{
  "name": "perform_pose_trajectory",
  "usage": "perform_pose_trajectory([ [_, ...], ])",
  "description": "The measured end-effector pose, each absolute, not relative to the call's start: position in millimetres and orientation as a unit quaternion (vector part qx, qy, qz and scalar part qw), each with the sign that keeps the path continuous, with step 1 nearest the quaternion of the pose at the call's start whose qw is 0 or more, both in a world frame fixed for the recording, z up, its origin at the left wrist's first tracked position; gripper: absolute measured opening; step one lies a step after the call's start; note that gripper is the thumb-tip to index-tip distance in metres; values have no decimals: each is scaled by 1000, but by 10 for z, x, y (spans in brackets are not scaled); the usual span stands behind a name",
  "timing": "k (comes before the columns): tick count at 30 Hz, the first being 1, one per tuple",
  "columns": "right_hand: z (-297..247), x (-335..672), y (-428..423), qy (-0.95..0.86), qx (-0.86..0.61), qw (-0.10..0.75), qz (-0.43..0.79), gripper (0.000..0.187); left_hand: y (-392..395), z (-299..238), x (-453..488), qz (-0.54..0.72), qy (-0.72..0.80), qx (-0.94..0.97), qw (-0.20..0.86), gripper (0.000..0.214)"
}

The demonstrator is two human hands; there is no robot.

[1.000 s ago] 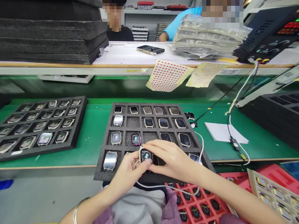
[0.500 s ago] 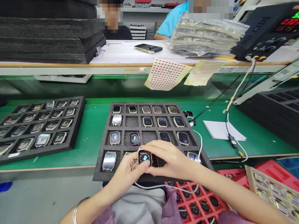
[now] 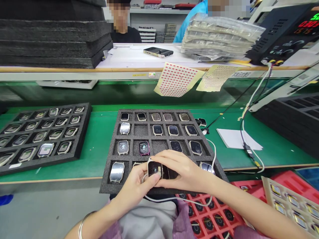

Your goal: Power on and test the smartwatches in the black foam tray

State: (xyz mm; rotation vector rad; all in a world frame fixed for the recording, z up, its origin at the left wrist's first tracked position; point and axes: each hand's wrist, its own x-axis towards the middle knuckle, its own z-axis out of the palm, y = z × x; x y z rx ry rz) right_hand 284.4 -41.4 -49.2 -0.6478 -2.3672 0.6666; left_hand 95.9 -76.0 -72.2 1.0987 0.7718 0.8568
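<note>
The table [image 3: 99, 139] is green; the foam tray [image 3: 111, 186] on it is charcoal black. The watch [image 3: 154, 168] at the tray's near edge has a cream case and a dark face with small coloured marks; a second watch [image 3: 144, 147] has a pink rim. The cable [image 3: 174, 199] is white. The sticker sheet [image 3: 174, 79] is cream with rows of red dots.

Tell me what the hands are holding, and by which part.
One watch, lit screen up: the left hand grips its left edge and bottom, the right hand its right side.
</note>
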Motion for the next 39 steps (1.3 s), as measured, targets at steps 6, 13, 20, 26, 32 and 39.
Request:
perform_pose_trajectory([
  [6,-392,2847,-342,-806,-230,277,470,29,-767,-665,867,303,315,454,776,34],
  [13,-484,2752,-326,-737,-227,330,544,30,-767,-692,828,296,289,416,810,37],
  [20,-427,2809,-310,-792,-219,301,483,36,-771,-753,892,348,306,454,761,34],
  [26,-464,2790,-343,-847,-219,289,389,58,-774,-768,923,364,342,461,733,33],
  [32,-381,2813,-409,-899,-277,245,233,43,-764,-754,975,354,375,499,696,35],
  [39,-340,3012,-121,-871,-343,285,207,37,-771,-790,978,341,386,455,726,46],
])
